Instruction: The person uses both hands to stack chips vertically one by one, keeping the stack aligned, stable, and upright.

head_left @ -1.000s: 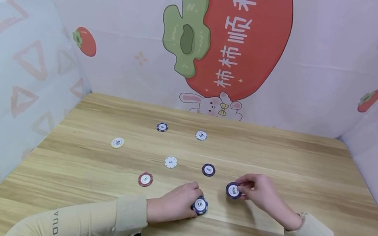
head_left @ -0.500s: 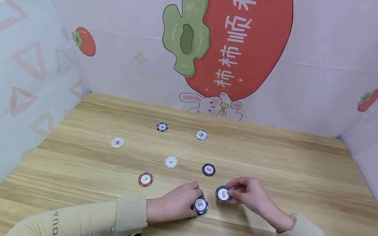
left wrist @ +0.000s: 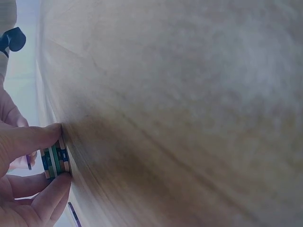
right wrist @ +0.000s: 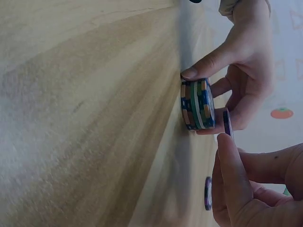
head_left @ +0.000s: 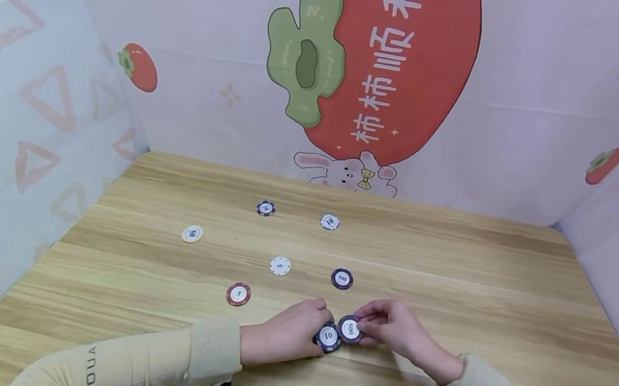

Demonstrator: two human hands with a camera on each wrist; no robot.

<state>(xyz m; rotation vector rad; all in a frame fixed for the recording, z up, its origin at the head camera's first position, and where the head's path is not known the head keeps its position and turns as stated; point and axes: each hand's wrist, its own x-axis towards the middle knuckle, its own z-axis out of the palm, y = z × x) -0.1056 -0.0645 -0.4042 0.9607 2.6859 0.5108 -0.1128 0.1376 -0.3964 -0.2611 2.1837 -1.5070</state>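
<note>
My left hand grips a short stack of poker chips by its edge. A blue chip marked 10 is on top, and green, white and blue edges show below it. In my right hand, fingers and thumb pinch a dark purple 500 poker chip. That chip is held at the right edge of the stack; in the right wrist view its thin edge is just higher than the stack's top. Whether the two touch, I cannot tell. Another purple 500 chip lies flat on the table beyond the hands.
Single chips lie spread over the wooden table: red 5, white 5, pale 50, blue 10 and white 10. A printed cloth wall stands along the back edge.
My right hand has moved left and nearer the body, bringing the purple 500 chip to the stack's edge. The left hand and its stack have stayed in place.
</note>
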